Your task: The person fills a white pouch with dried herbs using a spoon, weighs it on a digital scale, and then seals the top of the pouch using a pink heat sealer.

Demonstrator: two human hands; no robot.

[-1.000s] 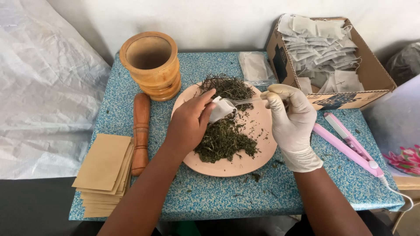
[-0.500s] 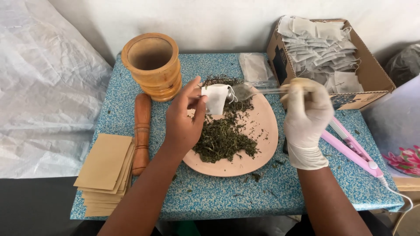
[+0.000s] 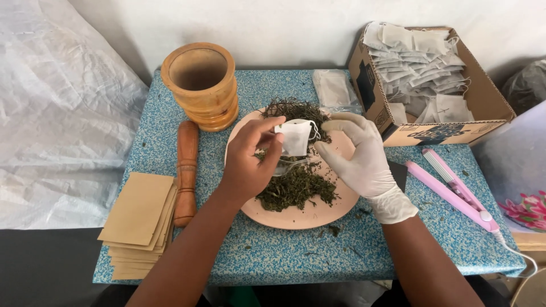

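Just above the centre of the frame the bare left hand (image 3: 247, 165) pinches a small white filter-paper tea bag (image 3: 297, 138) by its upper corner, fingers closed on it, over the pink plate (image 3: 301, 219) heaped with dried green herb (image 3: 293, 190). The gloved right hand (image 3: 358, 156) sits just beside the bag, its thumb and forefinger drawn together at the bag's right edge; a clear plastic spoon (image 3: 290, 165) shows below the bag, between the two hands, though I cannot tell which fingers hold it. To do this step well, I judge the bag's mouth should be kept open and upright directly above the plate, so spilled leaf falls back on the heap (crumbs already dot the blue speckled bench (image 3: 273, 256)), and the paper held lightly, since it looks thin enough to tear. Compared with half a second ago, the right hand has dropped from the upper right of the plate and come in against the bag, the spoon that stretched level between the hands now lies low under the bag, and the left hand has stayed roughly in place. The wooden mortar (image 3: 200, 85) and pestle (image 3: 186, 170) at the left, the stacked brown envelopes (image 3: 139, 224) at lower left, the cardboard box (image 3: 432, 133) of filled bags at upper right and the pink heat sealer (image 3: 455, 187) are unmoved.
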